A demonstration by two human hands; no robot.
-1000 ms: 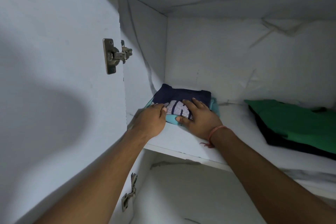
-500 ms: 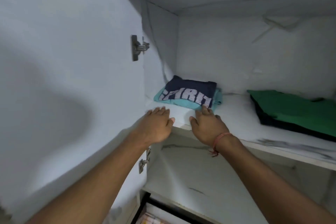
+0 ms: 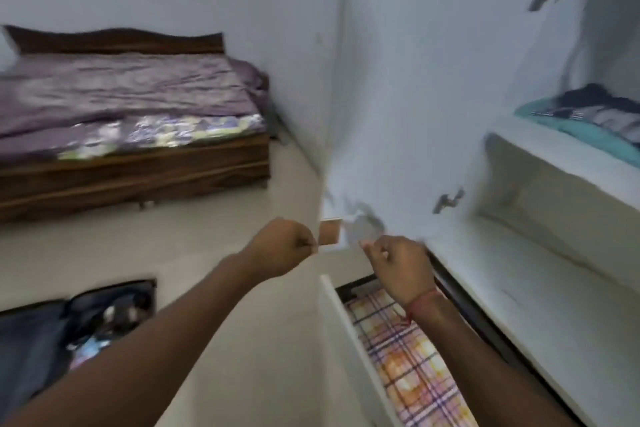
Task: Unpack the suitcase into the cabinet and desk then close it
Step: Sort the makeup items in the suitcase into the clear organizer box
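My left hand (image 3: 282,248) hangs in the air in front of the white cabinet door (image 3: 415,97), fingers curled into a loose fist with nothing in it. My right hand (image 3: 401,265), with a red thread band on the wrist, is just beside it, above the open white drawer (image 3: 341,340); its fingers are bent, and motion blur prevents me from telling whether thumb and forefinger pinch anything. Neither hand touches the door or the drawer.

The door stands swung out, two metal hinges (image 3: 448,201) visible on its inner face and a small brown wooden handle (image 3: 329,232) showing at its lower edge, between my hands. Inside the cabinet, on the upper white shelf (image 3: 540,149) at right, lies the folded stack of clothes (image 3: 595,114): a navy garment with pale lettering on top of a teal one. The shelf below it (image 3: 554,288) is white.

The drawer holds a folded cloth in orange, pink and dark plaid (image 3: 408,367).

The dark soft suitcase (image 3: 52,333) lies open on the pale tiled floor (image 3: 173,246) at lower left, well apart from the cabinet, with blurred items inside. Beyond it stands a brown wooden bed (image 3: 138,173) with a crumpled purple cover.
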